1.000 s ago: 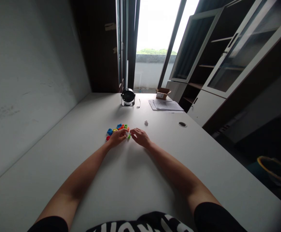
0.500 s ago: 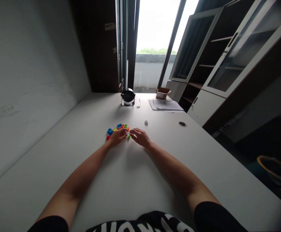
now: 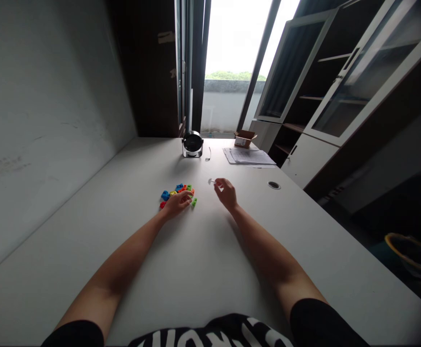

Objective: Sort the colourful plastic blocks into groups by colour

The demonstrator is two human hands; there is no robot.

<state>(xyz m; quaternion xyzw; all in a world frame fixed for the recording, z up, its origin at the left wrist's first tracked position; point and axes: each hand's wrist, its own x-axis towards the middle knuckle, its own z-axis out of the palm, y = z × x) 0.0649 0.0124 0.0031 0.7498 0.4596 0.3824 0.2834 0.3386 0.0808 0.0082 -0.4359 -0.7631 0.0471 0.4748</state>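
Note:
Small colourful toy blocks lie in a cluster on the white table, among them a blue block [image 3: 165, 195], a red block [image 3: 163, 205] and a green block [image 3: 195, 202]. My left hand [image 3: 176, 203] rests over the near right side of this cluster, fingers loosely curved and apart, hiding some blocks; nothing shows held in it. To the right, my right hand [image 3: 226, 193] pinches a small white block [image 3: 210, 181] between thumb and fingertips, just above the table. How many white pieces are at those fingertips I cannot tell.
At the table's far end stands a small black round device [image 3: 192, 144] on a stand, with a thin cord [image 3: 208, 154] beside it. Papers [image 3: 250, 155] and an open cardboard box [image 3: 245, 138] are at the back right. A round cable hole [image 3: 274, 185] lies right.
My right hand has moved right and away from my left hand to where a white piece lay, carrying something white. My left hand has stayed over the blocks.

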